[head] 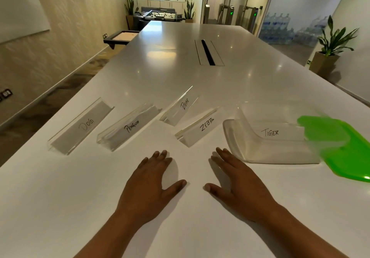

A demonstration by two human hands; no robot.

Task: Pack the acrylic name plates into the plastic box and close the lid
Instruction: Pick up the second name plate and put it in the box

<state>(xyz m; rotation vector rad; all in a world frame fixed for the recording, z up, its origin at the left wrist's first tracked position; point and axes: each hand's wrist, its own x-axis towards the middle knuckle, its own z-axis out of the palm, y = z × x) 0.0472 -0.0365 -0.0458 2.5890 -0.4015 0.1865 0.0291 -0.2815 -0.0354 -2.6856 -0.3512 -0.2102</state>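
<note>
Both hands are laid flat, open and empty; the ZEBRA plate (198, 128), long axis slanting away rightward, is reached soonest by the right hand (238, 181), left hand (150, 185) farther.

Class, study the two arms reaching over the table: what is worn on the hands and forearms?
Nothing is worn. The left hand and the right hand are bare: no gloves, rings, watch or bracelets. Both forearms are uncovered to the frame's edge, with no sleeve in view.

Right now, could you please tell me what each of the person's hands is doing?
Left hand: open, flat on the table, holding nothing.
Right hand: open, flat on the table, holding nothing.
</note>
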